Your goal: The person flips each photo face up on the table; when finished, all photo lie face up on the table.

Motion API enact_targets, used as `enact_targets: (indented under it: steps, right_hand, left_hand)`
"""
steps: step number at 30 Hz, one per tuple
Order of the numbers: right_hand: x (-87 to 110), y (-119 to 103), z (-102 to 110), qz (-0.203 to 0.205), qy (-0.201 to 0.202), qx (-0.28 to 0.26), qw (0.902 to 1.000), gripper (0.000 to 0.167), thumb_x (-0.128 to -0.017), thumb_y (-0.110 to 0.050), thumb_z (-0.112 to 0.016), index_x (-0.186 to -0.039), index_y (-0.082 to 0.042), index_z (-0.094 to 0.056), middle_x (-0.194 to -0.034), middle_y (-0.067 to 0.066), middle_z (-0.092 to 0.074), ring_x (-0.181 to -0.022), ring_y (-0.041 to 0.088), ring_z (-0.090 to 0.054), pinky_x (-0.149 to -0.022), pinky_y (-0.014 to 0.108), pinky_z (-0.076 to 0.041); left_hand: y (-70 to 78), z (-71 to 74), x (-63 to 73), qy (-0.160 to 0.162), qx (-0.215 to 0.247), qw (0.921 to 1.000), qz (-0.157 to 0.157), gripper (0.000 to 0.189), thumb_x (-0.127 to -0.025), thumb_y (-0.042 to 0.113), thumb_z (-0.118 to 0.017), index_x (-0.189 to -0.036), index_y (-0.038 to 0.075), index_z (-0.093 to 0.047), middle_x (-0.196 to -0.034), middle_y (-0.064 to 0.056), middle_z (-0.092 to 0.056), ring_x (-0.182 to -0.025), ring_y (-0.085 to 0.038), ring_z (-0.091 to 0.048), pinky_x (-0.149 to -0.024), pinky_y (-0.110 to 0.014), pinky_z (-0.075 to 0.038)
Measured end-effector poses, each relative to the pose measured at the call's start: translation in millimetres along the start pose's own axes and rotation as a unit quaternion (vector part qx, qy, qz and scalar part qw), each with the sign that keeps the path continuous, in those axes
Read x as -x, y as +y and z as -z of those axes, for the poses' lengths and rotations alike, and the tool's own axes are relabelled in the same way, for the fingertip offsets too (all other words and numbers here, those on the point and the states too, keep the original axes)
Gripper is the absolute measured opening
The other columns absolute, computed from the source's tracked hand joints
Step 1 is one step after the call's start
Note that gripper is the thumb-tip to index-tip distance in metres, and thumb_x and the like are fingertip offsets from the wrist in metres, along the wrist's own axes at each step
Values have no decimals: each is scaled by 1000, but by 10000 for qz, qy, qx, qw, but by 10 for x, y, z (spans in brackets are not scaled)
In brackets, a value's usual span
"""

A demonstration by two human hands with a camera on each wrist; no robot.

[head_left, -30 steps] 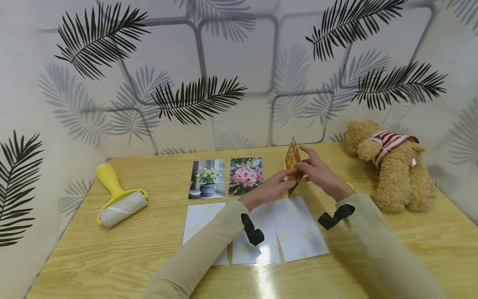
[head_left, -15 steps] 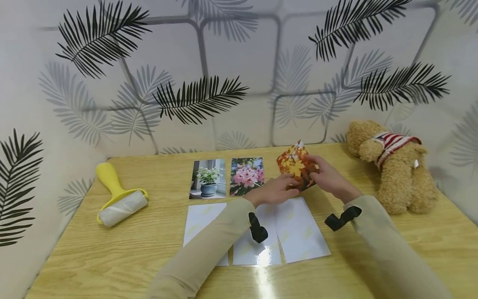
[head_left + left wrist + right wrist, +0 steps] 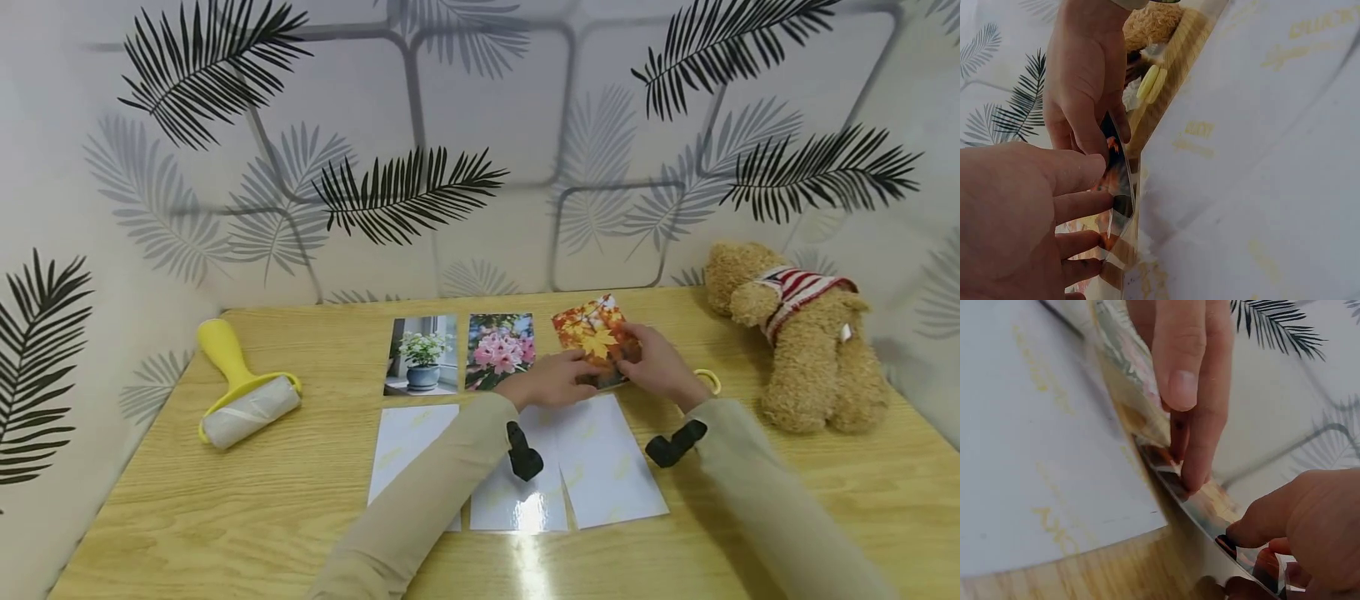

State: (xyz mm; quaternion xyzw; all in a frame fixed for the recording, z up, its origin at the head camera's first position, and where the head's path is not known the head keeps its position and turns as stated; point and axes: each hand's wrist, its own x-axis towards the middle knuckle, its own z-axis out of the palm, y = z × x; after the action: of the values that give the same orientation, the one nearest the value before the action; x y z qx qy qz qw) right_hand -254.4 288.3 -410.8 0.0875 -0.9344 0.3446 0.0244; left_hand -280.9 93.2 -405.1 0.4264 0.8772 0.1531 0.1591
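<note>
A glossy photo of orange autumn leaves lies slightly askew at the back of the table, to the right of two other photos. Over its near left part reaches my left hand, its fairly straight fingertips touching the print in the left wrist view. My right hand holds the right side of this photo between thumb and fingers. In the right wrist view the near edge of the leaf photo looks a little bent. Just left of it is a pink flower photo, then a potted plant photo.
Three white sheets with faint yellow print lie face up in front, partly under my left forearm. A yellow-handled lint roller is at left. On the right lies a teddy bear, beside a yellow ring-shaped thing. A patterned wall stands behind.
The leaf photo, earlier standing up and bent between my hands, has come down nearly flat with its picture showing. My right hand has moved slightly down and right.
</note>
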Motion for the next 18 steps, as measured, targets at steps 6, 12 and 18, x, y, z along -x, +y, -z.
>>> enact_targets:
  steps: [6,12,18]
  right_hand:
    - [0,6,-84,-184,57,1127,9934,60,-88,-14,-65,-135,14,-41,-118,36,-48,-107,49,-45,-91,56,-35]
    - [15,-64,-155,-419,84,1363,9897,60,-89,-24,-66,-133,10,-45,-112,35,-41,-102,47,-37,-80,51,-33]
    - [9,-54,-240,-295,280,1317,9904,53,-88,-21,-67,-128,11,-51,-106,31,-43,-99,41,-33,-78,48,-29]
  left_hand:
    - [-49,2,17,10,78,10000,29,42,-100,25,-48,-141,16,-51,-155,-14,-31,-145,-26,-28,-117,-48,-22]
    - [-183,-9,63,159,200,9996,-70,42,-98,22,-51,-139,13,-53,-155,-14,-33,-144,-26,-29,-117,-46,-24]
    - [-233,-5,115,156,352,9992,114,42,-98,24,-52,-139,17,-53,-157,-11,-30,-145,-25,-26,-116,-55,-18]
